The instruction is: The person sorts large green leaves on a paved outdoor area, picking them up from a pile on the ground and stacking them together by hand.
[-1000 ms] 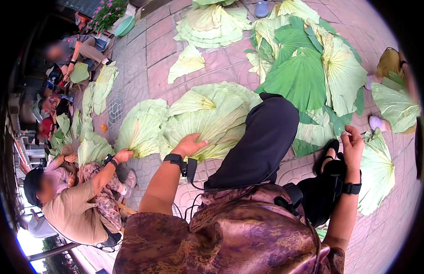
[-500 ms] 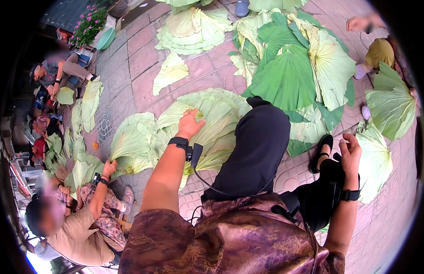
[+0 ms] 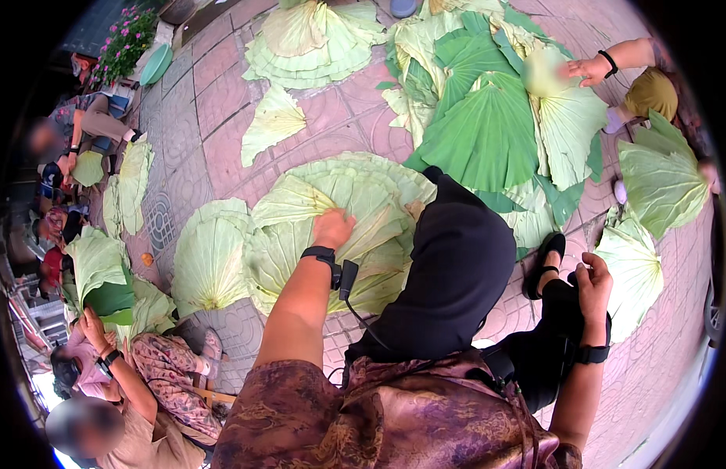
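A broad stack of pale green lotus leaves [image 3: 378, 187] lies on the paving in front of me. My left hand [image 3: 333, 228] rests on top of it near the leaf centre, its back toward me; the fingertips are partly hidden, and nothing shows in its grasp. Off to the right, beside my knee, my right hand [image 3: 595, 281] is raised with loosely bent fingers apart and nothing in them. Below and beyond it a pale lotus leaf [image 3: 632, 270] lies on the ground. Just left of the stack sits a smaller fan of pale leaves [image 3: 213, 256].
A heap of bright green leaves [image 3: 484, 137] is ahead right, with a co-worker's hand [image 3: 588, 70] at it. Another stack [image 3: 316, 51] and a single leaf [image 3: 273, 125] lie farther off. At left, a co-worker's hand [image 3: 95, 330] holds leaves. A turquoise basin [image 3: 155, 64] stands far left.
My left hand has come down onto the stack, slightly right and nearer. The co-worker at left has let go of the smaller fan and now handles other leaves. Another's hand has reached the green heap.
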`<state>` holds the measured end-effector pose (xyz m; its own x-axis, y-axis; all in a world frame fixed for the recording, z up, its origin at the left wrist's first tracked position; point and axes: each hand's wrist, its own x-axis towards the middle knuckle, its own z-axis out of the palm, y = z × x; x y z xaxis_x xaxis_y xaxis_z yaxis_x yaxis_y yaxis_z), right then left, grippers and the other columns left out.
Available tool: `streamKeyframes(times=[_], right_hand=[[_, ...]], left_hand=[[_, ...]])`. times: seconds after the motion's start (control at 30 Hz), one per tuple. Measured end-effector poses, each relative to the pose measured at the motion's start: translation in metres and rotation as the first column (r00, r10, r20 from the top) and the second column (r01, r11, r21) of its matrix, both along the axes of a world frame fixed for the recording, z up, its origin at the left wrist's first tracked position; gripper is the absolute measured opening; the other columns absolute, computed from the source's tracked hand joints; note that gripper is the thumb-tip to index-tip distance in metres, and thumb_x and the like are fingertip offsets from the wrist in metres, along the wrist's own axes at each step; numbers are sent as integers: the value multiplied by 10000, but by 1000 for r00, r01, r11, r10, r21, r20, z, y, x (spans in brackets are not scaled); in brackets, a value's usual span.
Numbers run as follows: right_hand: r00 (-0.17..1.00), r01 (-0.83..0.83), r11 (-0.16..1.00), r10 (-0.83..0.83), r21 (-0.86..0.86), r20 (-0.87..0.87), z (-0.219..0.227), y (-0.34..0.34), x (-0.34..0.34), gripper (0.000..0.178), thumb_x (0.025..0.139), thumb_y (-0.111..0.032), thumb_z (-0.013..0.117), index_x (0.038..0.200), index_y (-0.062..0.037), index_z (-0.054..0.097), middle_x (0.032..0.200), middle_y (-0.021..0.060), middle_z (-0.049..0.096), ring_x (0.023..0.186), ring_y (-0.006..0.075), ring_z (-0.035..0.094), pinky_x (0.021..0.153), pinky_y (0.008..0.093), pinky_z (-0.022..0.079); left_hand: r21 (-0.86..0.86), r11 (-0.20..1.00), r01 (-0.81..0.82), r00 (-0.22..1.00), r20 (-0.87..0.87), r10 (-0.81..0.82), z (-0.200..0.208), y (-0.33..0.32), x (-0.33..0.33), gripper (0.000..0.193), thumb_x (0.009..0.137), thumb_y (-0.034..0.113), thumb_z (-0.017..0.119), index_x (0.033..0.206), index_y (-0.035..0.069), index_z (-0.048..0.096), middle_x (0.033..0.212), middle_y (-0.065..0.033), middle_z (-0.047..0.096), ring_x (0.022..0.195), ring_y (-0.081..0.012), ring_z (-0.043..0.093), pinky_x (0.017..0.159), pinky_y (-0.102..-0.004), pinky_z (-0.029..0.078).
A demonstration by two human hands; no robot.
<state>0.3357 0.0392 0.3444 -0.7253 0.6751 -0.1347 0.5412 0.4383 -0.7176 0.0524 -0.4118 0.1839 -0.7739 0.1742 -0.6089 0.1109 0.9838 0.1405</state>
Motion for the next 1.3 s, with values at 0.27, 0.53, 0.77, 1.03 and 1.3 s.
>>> streamKeyframes(times=[0.27,0.53,0.77,1.03,1.3], right_hand=[[997,-78,996,78,50,-7,2,-11,-10,213,804,-26,612,1005,46,606,870,111,621,629,130,585,614,259,479],[999,-37,994,35,101,20,6,-10,-1,197,804,-26,610,985,51,609,863,115,621,635,140,590,623,264,482],[989,-142,982,146,126,-25,4,-18,-28,209,795,-48,609,987,34,618,859,126,631,656,178,615,633,290,489],[948,-293,953,300,71,-105,-3,-33,-70,232,805,-69,617,1019,20,623,888,124,658,669,169,622,653,291,497],[915,-385,922,388,50,-115,10,-42,-73,230,803,-64,618,1015,27,618,869,89,652,670,132,592,652,267,486]], left_hand=[[-148,983,-107,994,-5,108,30,19,7,440,869,382,490,1249,168,546,1295,-150,470,1212,-329,416,980,-446,371],[26,946,-322,901,-300,314,-9,-4,-1,252,832,268,529,955,94,664,998,-160,643,988,-330,583,864,-409,459],[339,846,-411,710,-463,531,9,-47,22,108,723,177,646,762,79,667,742,-145,663,714,-309,642,694,-395,511],[645,551,-529,595,-180,783,95,-114,66,89,690,127,672,704,42,652,661,-52,643,582,-139,581,601,-286,481],[235,900,-368,930,94,356,159,-126,146,254,643,268,762,665,73,602,638,-43,604,599,-176,565,593,-319,458]])
